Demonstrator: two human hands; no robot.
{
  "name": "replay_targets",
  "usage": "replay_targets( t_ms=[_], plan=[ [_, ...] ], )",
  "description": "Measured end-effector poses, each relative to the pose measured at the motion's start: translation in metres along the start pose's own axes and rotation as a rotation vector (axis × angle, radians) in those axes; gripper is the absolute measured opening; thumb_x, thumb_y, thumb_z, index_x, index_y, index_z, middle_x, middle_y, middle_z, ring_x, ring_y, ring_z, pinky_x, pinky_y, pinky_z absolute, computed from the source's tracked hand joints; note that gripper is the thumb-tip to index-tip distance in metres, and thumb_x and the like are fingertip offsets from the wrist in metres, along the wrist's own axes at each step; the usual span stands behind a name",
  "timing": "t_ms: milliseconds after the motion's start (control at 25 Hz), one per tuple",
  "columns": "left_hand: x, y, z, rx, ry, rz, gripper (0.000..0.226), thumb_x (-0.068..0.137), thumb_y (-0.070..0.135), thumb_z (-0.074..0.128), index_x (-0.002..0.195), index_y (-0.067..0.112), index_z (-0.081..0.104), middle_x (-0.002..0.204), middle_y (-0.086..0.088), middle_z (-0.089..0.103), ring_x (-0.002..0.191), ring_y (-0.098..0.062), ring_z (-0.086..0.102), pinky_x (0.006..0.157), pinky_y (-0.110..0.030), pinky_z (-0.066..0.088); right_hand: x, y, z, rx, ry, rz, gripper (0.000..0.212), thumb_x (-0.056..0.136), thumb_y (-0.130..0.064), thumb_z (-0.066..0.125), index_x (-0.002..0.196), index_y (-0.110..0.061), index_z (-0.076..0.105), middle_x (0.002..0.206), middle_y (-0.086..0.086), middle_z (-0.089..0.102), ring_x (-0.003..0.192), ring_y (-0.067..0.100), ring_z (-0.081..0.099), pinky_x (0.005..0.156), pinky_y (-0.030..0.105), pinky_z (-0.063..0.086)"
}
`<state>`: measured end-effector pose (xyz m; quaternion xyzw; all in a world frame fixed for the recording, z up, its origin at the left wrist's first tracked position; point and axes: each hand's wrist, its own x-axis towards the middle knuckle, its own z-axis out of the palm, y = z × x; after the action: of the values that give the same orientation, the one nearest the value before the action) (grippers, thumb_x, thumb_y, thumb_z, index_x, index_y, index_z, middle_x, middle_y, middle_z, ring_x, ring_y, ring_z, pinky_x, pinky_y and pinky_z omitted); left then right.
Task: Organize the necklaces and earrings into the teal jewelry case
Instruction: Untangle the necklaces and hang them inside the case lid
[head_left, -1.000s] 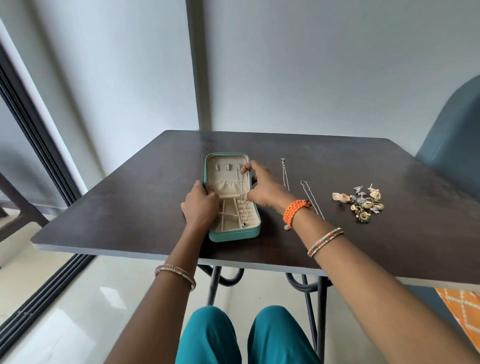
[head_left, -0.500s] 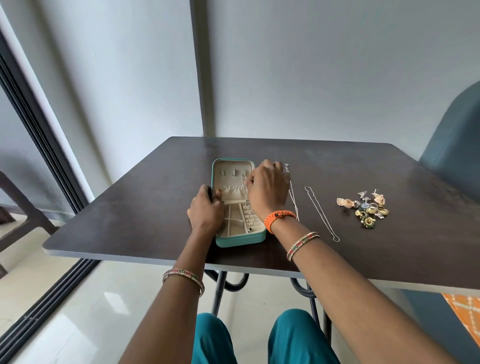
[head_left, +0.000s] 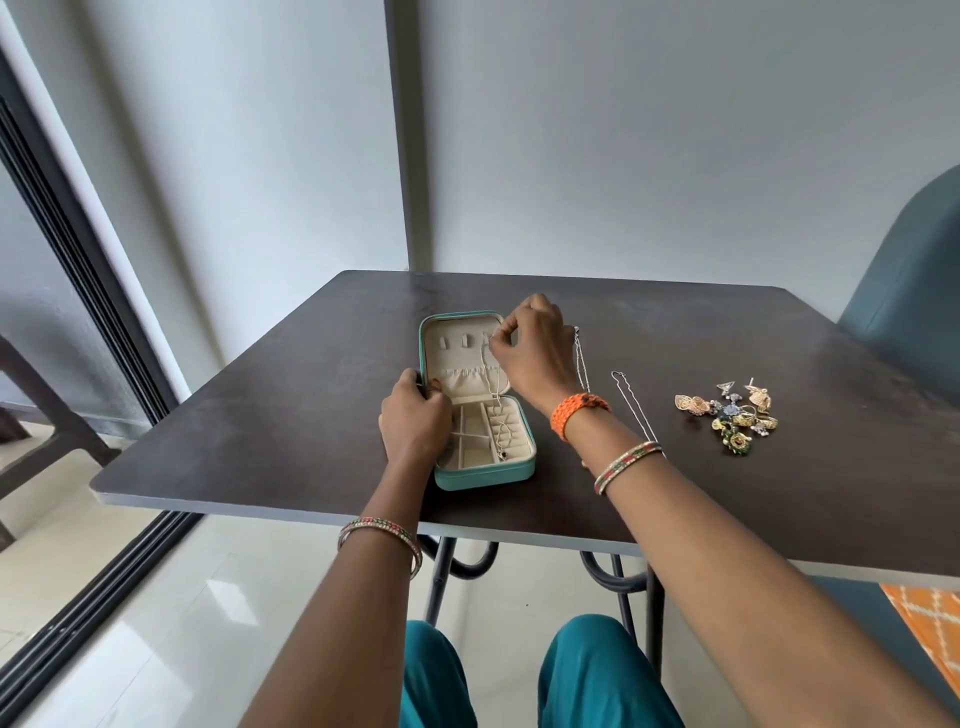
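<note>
The teal jewelry case (head_left: 485, 475) lies open on the dark table (head_left: 291, 415), cream lining up. My left hand (head_left: 413, 421) grips its left edge at the hinge. My right hand (head_left: 530, 348) pinches the top of a thin silver necklace (head_left: 496, 410) at the lid's upper right hook. That chain hangs down over the lid pocket into the tray compartments. Two more silver necklaces, one (head_left: 581, 358) right beside my right hand and another (head_left: 631, 405) further right, lie on the table. A pile of gold and coloured earrings (head_left: 732, 415) sits to the far right.
A blue-grey chair back (head_left: 909, 275) stands at the table's right. Grey walls rise close behind the table. A sliding door frame (head_left: 78, 270) runs along the left. An orange patterned cloth (head_left: 930, 623) shows at the lower right.
My right hand has moved up to the lid's top right corner, carrying the chain end with it. My left hand stays on the case's left edge.
</note>
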<state>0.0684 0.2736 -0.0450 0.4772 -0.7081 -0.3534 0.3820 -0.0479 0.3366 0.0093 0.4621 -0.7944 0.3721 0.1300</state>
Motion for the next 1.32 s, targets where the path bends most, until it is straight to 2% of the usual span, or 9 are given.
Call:
replay_targets(
  t_ms=[200,280,520,760,1000,1080,1160,1240,1320],
  plan=[
    [0.000,-0.002,0.000,0.049,-0.010,0.046,0.014,0.090,0.016,0.046,0.091,0.007,0.057,0.096,-0.017,0.067,0.091,-0.040,0.059,0.078,-0.042,0.047,0.010,0.007,0.000,-0.213,-0.011,-0.074,0.013,0.089,-0.015,0.051,0.085,-0.009,0.062,0.105,0.007,0.054,0.102,0.024,0.050,0.084,0.038,0.033],
    [0.001,-0.002,0.000,0.054,-0.004,0.046,0.015,0.091,0.017,0.046,0.092,0.007,0.057,0.097,-0.018,0.067,0.092,-0.040,0.059,0.079,-0.042,0.047,0.015,0.008,-0.004,-0.227,0.006,-0.100,0.015,0.091,-0.016,0.051,0.086,-0.010,0.063,0.105,0.005,0.054,0.102,0.023,0.051,0.084,0.037,0.032],
    [0.001,-0.001,0.001,0.023,0.001,0.021,0.019,0.091,0.018,0.047,0.088,0.008,0.063,0.090,-0.015,0.069,0.087,-0.037,0.061,0.074,-0.038,0.046,0.021,0.006,-0.017,-0.017,0.004,-0.071,0.014,0.091,-0.017,0.053,0.082,-0.012,0.062,0.105,0.005,0.055,0.104,0.022,0.052,0.080,0.033,0.027],
    [0.001,-0.003,0.002,0.015,-0.002,0.009,0.021,0.092,0.020,0.047,0.088,0.008,0.064,0.087,-0.013,0.069,0.084,-0.035,0.062,0.076,-0.042,0.052,0.021,0.012,-0.015,-0.011,-0.032,-0.060,0.015,0.091,-0.020,0.054,0.079,-0.014,0.060,0.104,0.004,0.056,0.107,0.022,0.051,0.081,0.034,0.028],
    [0.002,-0.003,0.003,0.016,0.003,0.004,0.020,0.091,0.021,0.048,0.091,0.007,0.062,0.090,-0.011,0.068,0.085,-0.033,0.062,0.075,-0.039,0.050,0.025,0.011,-0.017,0.121,-0.016,0.014,0.015,0.090,-0.022,0.056,0.076,-0.017,0.056,0.102,0.001,0.059,0.091,0.018,0.055,0.083,0.036,0.036],
    [0.000,-0.002,0.002,0.002,0.013,0.005,0.020,0.092,0.020,0.049,0.102,0.010,0.062,0.097,-0.009,0.068,0.091,-0.031,0.062,0.078,-0.038,0.048,0.026,0.009,-0.017,0.271,-0.005,0.061,0.015,0.091,-0.019,0.053,0.078,-0.014,0.054,0.091,0.003,0.064,0.084,0.021,0.061,0.081,0.039,0.048],
    [0.000,-0.002,0.002,-0.013,0.010,0.010,0.024,0.092,0.020,0.049,0.112,0.012,0.061,0.105,-0.008,0.068,0.095,-0.029,0.062,0.082,-0.038,0.049,0.026,0.002,-0.020,0.656,-0.027,0.172,0.013,0.094,-0.011,0.045,0.082,-0.008,0.050,0.080,0.010,0.065,0.068,0.021,0.066,0.066,0.034,0.056],
    [0.001,-0.003,0.003,-0.011,0.005,0.016,0.025,0.093,0.021,0.049,0.114,0.013,0.059,0.108,-0.008,0.068,0.096,-0.029,0.063,0.086,-0.042,0.051,0.026,-0.006,-0.028,1.002,-0.089,0.264,0.013,0.097,-0.007,0.038,0.087,-0.005,0.046,0.074,0.013,0.064,0.056,0.017,0.065,0.055,0.026,0.054],
    [0.001,-0.004,0.004,-0.008,-0.003,0.015,0.025,0.093,0.021,0.049,0.114,0.013,0.060,0.109,-0.009,0.068,0.096,-0.030,0.063,0.087,-0.043,0.051,0.028,-0.013,-0.037,1.173,-0.122,0.307,0.013,0.099,-0.008,0.035,0.089,-0.007,0.042,0.075,0.013,0.065,0.056,0.017,0.066,0.059,0.028,0.055]
  ],
)
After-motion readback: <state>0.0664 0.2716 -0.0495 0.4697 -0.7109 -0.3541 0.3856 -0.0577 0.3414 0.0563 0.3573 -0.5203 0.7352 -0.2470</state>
